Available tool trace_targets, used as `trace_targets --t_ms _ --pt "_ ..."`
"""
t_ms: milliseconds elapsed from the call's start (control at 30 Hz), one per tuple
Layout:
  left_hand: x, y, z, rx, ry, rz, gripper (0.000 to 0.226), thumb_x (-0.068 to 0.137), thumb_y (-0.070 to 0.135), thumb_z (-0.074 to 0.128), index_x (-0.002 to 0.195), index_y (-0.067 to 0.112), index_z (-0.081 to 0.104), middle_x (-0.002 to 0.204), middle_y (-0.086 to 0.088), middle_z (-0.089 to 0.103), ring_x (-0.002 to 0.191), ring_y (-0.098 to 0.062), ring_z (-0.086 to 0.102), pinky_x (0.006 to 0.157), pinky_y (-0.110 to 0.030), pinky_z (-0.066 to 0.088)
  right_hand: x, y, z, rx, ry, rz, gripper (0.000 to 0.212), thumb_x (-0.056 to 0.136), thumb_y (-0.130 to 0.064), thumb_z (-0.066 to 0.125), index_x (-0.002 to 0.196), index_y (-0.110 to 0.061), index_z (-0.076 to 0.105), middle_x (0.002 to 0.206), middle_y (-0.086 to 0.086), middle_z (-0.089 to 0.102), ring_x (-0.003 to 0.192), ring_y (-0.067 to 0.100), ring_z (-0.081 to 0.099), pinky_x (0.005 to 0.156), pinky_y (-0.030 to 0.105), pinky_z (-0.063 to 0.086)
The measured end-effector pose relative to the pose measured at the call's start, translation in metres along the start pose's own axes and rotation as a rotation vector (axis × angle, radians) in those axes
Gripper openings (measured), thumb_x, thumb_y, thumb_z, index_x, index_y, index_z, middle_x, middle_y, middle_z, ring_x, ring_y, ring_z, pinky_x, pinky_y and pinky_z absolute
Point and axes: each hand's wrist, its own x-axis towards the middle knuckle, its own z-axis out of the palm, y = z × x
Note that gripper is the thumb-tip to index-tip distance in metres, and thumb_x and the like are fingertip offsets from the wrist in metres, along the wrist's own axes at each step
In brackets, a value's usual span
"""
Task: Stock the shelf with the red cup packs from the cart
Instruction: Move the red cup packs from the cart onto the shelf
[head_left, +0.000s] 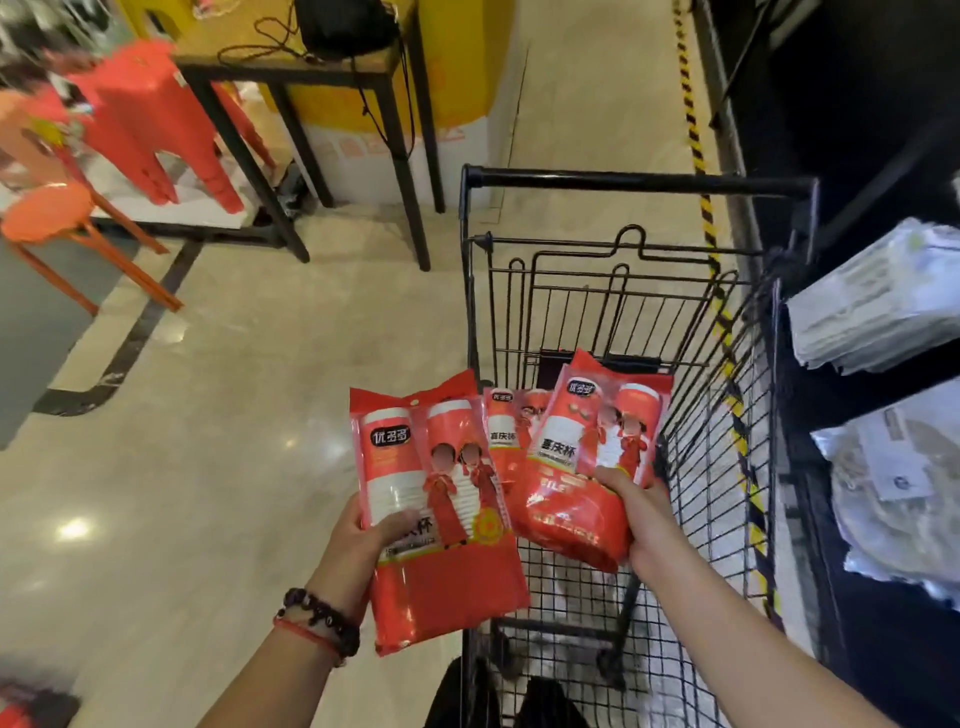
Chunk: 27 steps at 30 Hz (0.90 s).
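My left hand (358, 540) grips one red cup pack (441, 519) by its left edge, held just left of the black wire cart (639, 182). My right hand (631, 514) holds a second red cup pack (587, 467) above the cart's basket, thumb on its front. A third red pack (506, 436) shows behind and between the two; which hand carries it I cannot tell. The dark shelf (883, 379) stands right of the cart.
Clear plastic-wrapped goods (878, 306) lie on the shelf, with more bags (904, 483) below. A black-legged wooden table (311, 67) and red and orange stools (150, 119) stand at the far left. Yellow-black tape (696, 140) runs along the floor.
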Motion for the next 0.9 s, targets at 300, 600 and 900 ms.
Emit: trace_targets --t_ms 300,600,900 --pt "-0.029 0.004 0.039 0.113 -0.077 0.051 0.105 0.037 0.044 0.097 0.129 0.015 0.054 0.114 -0.019 0.071 0.098 -0.044 0.069 0.085 -0.061 0.054 -0.116 0.002 -0.090 -0.001 0.099 -0.262 0.060 0.064 -0.021 0.090 0.109 -0.030 0.051 0.103 0.007 0.071 0.088 0.030 0.073 0.077 0.051 0.061" --pt "-0.061 -0.021 0.069 0.302 -0.328 0.113 0.088 0.042 0.040 0.091 0.121 0.015 0.059 0.108 -0.014 0.074 0.092 -0.037 0.072 0.077 -0.049 0.058 -0.218 0.066 -0.145 0.085 0.282 -0.479 0.049 0.057 -0.019 0.080 0.097 -0.028 0.054 0.088 -0.004 0.074 0.076 0.012 0.072 0.061 0.028 0.057" --pt "-0.119 -0.073 0.069 0.424 -0.603 0.053 0.092 0.042 0.040 0.093 0.125 0.016 0.059 0.111 -0.013 0.073 0.095 -0.036 0.072 0.085 -0.053 0.056 -0.345 0.201 -0.166 0.247 0.554 -0.496 0.035 0.056 -0.014 0.077 0.090 -0.022 0.072 0.076 -0.008 0.077 0.067 0.012 0.073 0.070 0.036 0.057"
